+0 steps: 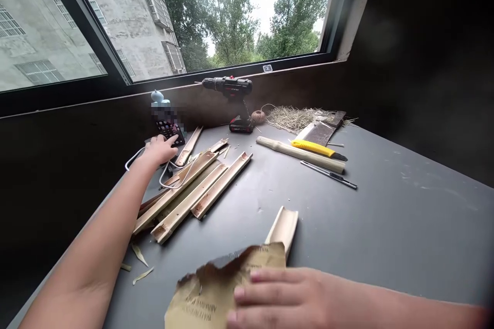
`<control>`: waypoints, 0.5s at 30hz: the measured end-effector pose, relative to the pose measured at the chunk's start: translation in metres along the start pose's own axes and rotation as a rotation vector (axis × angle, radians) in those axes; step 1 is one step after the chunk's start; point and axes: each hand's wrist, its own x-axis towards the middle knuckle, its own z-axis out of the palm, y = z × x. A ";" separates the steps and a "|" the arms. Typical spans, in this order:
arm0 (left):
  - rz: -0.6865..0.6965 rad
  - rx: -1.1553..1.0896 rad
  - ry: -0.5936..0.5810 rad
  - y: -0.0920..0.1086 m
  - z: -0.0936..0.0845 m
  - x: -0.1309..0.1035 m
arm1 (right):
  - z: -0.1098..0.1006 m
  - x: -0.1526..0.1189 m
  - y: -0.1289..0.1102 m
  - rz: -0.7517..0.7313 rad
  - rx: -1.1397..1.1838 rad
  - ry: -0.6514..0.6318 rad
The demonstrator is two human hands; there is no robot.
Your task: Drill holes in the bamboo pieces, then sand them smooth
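Note:
My left hand (160, 149) reaches to the far left of the table with its fingers stretched out, the tips at the lit screen of a phone (170, 129) propped upright. Part of the phone is blurred. My right hand (285, 295) lies with its fingers flat across a brown sheet of sandpaper (208, 293), which has printed lettering and a ragged, curling dark edge. Under the sandpaper, a split bamboo piece (283, 223) sticks out at the far side, hollow face up. My right thumb is not visible.
Several split bamboo strips (222, 185) lie left of centre, with a white cable (170, 186) and shavings (142, 275) nearby. A cordless drill (235, 97) stands by the wall. Further right are twine (258, 116), straw (293, 118), a broad blade (324, 129), a bamboo stick (297, 154), a yellow-handled tool (314, 148) and a slim cutter (330, 175).

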 end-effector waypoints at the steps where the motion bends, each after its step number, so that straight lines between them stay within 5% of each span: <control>1: -0.006 -0.005 0.013 0.000 0.001 -0.001 | -0.002 -0.002 0.004 0.055 -0.046 0.035; 5: -0.032 -0.017 0.061 -0.001 0.005 -0.002 | -0.006 -0.004 0.008 0.228 -0.189 0.227; 9: -0.062 -0.017 0.087 0.000 0.008 -0.002 | -0.001 -0.002 0.001 0.051 -0.134 0.116; 13: -0.063 -0.020 0.090 0.001 0.010 -0.002 | -0.005 -0.001 0.003 0.208 -0.213 0.182; 15: -0.059 -0.027 0.086 0.000 0.010 -0.002 | -0.006 0.000 0.004 0.159 -0.214 0.122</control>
